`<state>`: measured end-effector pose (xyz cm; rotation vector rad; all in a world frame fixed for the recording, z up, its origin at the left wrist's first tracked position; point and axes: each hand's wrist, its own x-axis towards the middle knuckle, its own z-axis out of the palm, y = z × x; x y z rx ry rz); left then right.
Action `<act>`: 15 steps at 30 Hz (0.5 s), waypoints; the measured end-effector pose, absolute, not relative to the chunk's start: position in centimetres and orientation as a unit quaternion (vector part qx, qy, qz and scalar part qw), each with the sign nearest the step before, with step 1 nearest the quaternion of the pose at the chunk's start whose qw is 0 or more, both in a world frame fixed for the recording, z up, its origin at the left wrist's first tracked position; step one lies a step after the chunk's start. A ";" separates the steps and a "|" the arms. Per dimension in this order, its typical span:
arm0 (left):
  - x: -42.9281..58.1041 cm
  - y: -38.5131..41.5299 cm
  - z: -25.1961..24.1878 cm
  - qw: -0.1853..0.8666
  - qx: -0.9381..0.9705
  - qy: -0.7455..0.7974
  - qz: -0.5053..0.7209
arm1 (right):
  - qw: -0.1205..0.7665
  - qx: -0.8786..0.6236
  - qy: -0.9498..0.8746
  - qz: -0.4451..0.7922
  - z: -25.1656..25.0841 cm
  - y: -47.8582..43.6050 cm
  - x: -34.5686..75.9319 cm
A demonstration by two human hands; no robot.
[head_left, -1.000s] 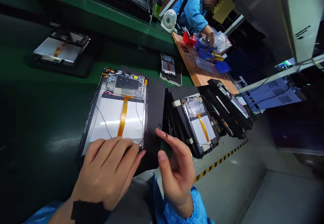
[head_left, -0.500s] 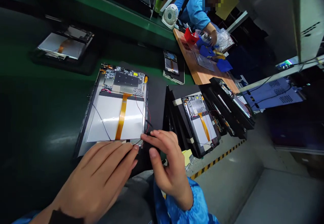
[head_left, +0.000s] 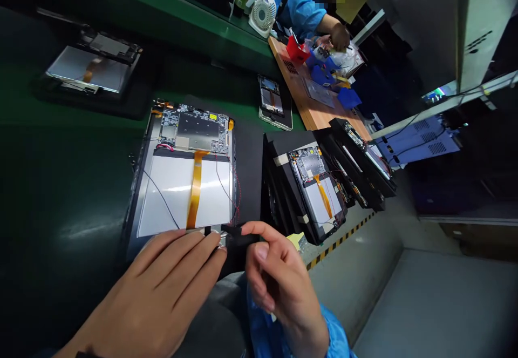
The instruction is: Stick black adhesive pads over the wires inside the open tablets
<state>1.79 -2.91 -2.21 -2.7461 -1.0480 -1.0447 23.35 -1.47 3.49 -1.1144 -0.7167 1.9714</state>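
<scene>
- Your right fingers are pinched together on a black strip, which runs out from the lower edge of the tablet toward 3 o'clock.
- Your left fingers lie side by side on that lower edge, just beside the strip's other end. You can't tell whether they are pinning anything.
- The change: half a second ago your right fingers were curled over the edge. Now your right hand has moved away from the edge, and the strip is stretched between the edge and your fingertips. Your left hand has barely moved.
- The open tablet lies directly above your hands at 12 o'clock, on a black mat. Its white battery panel faces up, with an orange ribbon cable across it and a circuit board beyond.
- A thin black wire and a red wire run along the panel.
- A second open tablet sits at 2 o'clock, in a black tray.
- Farther out at 1 o'clock, a co-worker's hand works over a wooden table.
</scene>
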 end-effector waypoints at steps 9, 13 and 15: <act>0.5 -1.6 -1.7 0.014 -0.900 -0.299 -0.317 | 0.342 -0.501 -0.304 0.735 3.8 -1.1 22.5; -0.3 -1.1 -2.2 0.004 -0.907 -0.260 -0.332 | 0.405 -0.504 -0.303 0.700 4.7 -1.7 21.9; -0.7 -1.1 -2.6 0.016 -0.909 -0.243 -0.338 | 0.409 -0.500 -0.299 0.703 4.9 -1.9 21.6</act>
